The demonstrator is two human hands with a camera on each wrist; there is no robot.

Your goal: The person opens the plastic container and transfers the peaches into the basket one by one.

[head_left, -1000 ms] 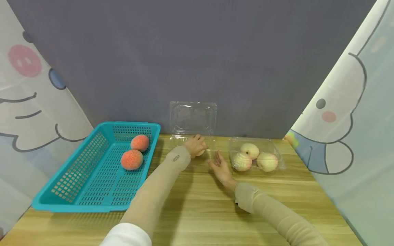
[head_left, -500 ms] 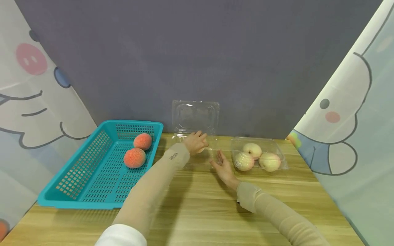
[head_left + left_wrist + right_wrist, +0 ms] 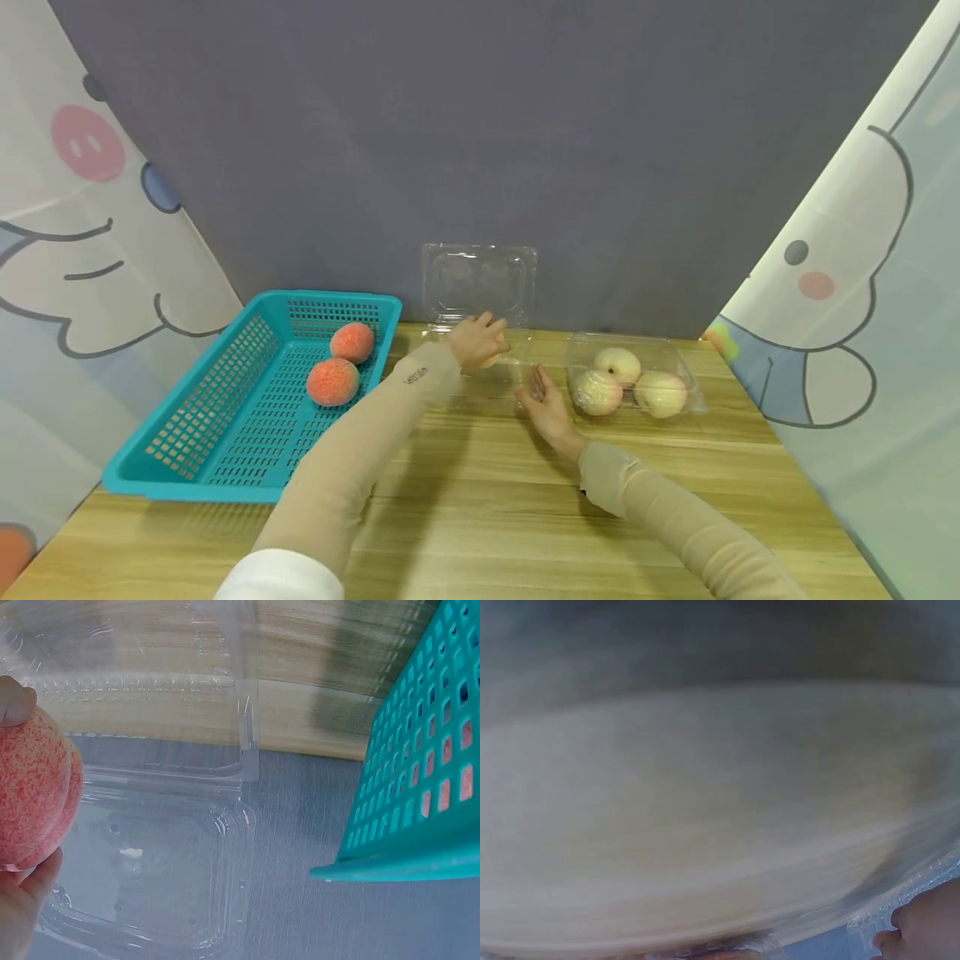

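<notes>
L hand is gripping 1 peach, thumb & fingers pressing on opposite sides. Peach is looking round & fuzzy, pinkish-red w/ fine paler speckles, a crease running down its side; a paler bit is showing under the fingers in head view. It's sitting in L hand, over the base of a clear plastic clamshell, whose lid is standing up just beyond that hand; can't tell if peach is touching the base. R hand is reaching fwd nr the clamshell's R side, fingers extending, thumb spreading apart; contact unclear.

Writing: dark lettering is running across the L sleeve just behind L hand, too small to read for sure.

Counts: 2 clear containers, incl. the clamshell; the other, a clear box, is lying just R of R hand, holding 3 pale peaches, yellowish-white w/ pink blush. 1 teal basket is sitting L of L hand, holding 2 orange-red peaches lying close tog. Everything's resting on a wood-grain tabletop; a grey backdrop is rising beyond both hands.
</notes>
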